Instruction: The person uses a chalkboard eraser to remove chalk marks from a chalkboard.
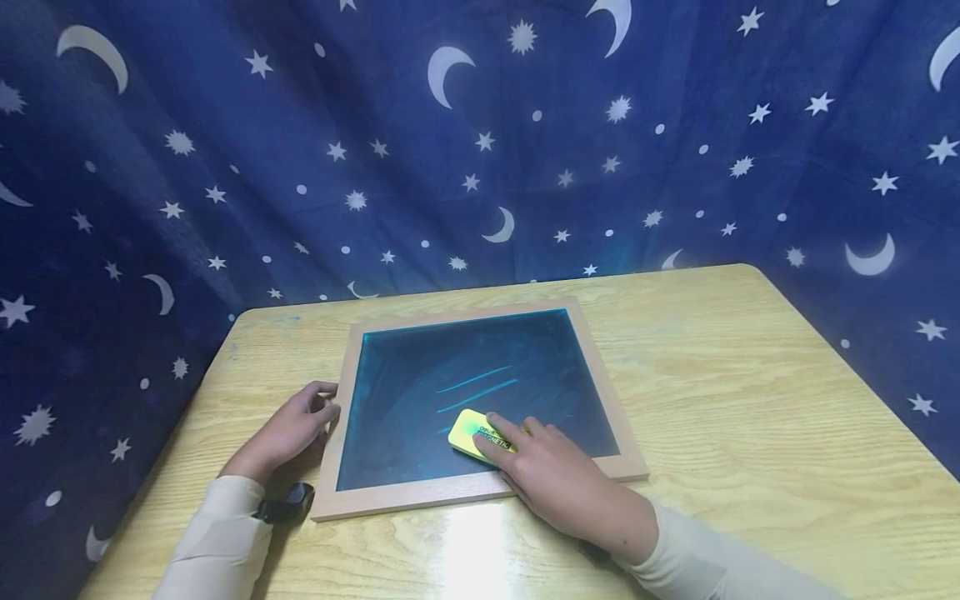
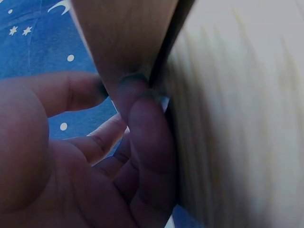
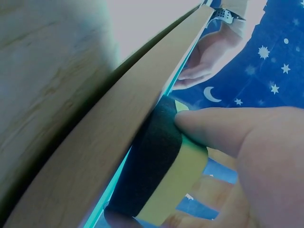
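A small chalkboard (image 1: 405, 367) with a pale wooden frame (image 1: 611, 392) lies on the table, with blue-green chalk lines (image 1: 480, 393) across its dark surface. My right hand (image 1: 558, 479) grips a yellow board eraser (image 1: 467, 422) near the board's lower edge. Black felt (image 3: 149, 156) on the eraser faces the board in the right wrist view, beside the frame. At the board's left side, my left hand (image 1: 292, 429) holds the frame's edge with thumb and bent fingers. Up close in the left wrist view, its fingertips (image 2: 133, 88) touch the wood.
The light wood-grain table (image 1: 720, 375) extends on both sides of the board. A dark blue curtain (image 1: 420, 192) with moons and stars hangs behind and around it. A black strap device (image 1: 288, 504) sits at the left wrist, close to the board's lower left corner.
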Tool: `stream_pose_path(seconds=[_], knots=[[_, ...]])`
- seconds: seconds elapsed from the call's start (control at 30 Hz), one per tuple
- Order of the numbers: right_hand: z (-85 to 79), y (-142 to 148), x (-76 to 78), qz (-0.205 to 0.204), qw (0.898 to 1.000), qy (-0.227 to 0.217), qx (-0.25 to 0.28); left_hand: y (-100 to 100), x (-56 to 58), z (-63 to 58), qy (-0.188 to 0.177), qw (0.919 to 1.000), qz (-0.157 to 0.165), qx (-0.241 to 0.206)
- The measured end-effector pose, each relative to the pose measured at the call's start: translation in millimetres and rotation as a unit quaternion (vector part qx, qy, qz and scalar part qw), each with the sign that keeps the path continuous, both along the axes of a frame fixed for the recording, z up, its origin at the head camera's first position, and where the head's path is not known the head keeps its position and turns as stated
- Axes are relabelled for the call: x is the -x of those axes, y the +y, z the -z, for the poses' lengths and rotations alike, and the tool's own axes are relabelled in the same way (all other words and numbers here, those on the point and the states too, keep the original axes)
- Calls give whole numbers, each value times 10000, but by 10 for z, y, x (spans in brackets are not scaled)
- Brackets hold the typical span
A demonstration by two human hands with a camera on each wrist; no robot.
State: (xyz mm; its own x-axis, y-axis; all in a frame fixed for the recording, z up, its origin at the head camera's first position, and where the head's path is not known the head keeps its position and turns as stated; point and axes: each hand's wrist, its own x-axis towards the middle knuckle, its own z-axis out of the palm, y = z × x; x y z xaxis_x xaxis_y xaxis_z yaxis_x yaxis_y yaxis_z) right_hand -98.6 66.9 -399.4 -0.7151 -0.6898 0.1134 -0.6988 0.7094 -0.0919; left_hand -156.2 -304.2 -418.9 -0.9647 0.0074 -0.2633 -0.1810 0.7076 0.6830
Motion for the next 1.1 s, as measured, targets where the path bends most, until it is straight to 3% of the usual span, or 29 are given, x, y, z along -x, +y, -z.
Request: stream_pose_path(seconds=[0.67, 1.1], knots=[[-59, -175, -121, -397, 9987, -207, -226, -11, -3, 1, 50, 9999, 99, 18], [-17, -203, -80, -361, 9993, -69, -14, -14, -11, -3, 112, 9997, 187, -104]])
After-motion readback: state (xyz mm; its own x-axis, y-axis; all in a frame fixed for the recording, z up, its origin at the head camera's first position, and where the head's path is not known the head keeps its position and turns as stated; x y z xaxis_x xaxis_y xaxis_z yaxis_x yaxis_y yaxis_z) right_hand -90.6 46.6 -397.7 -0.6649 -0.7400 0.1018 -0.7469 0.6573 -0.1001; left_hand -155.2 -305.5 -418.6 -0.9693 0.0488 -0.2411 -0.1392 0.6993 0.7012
